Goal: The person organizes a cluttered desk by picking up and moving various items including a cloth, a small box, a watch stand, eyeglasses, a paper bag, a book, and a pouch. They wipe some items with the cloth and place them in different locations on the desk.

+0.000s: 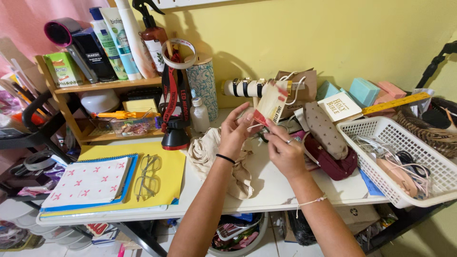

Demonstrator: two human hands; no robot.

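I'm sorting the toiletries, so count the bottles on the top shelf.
4, all standing in a row on the wooden shelf, behind the boxes: a blue-capped bottle, a green-and-white tube, a tall white bottle and a brown spray bottle. More may be hidden behind them.

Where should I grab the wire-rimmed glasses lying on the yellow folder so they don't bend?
Take the wire-rimmed glasses by the bridge between the two lenses, coming straight down from above. They lie flat and opened out on the yellow folder, so the thin arms and lenses are easy to bend or smudge, while the middle looks sturdier. Both the left hand and right hand are busy holding a cream paper tag.
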